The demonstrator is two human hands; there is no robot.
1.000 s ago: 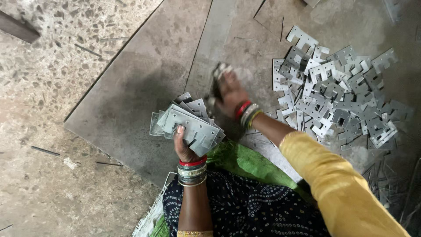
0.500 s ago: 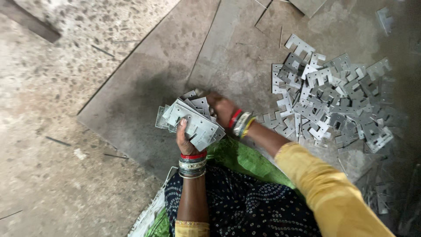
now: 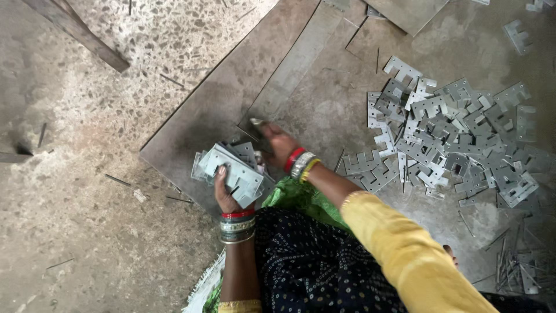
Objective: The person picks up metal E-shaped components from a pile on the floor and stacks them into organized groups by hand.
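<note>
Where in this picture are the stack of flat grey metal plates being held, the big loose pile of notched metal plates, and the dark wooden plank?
Stack of flat grey metal plates (image 3: 234,171): head view, top plate's face.
Loose pile of notched metal plates (image 3: 452,136): head view, pile's middle.
Dark wooden plank (image 3: 81,32): head view, mid-length.

The left hand (image 3: 227,194) grips a stack of metal plates (image 3: 233,170) — the right hand (image 3: 277,143) touches its far edge.
</note>
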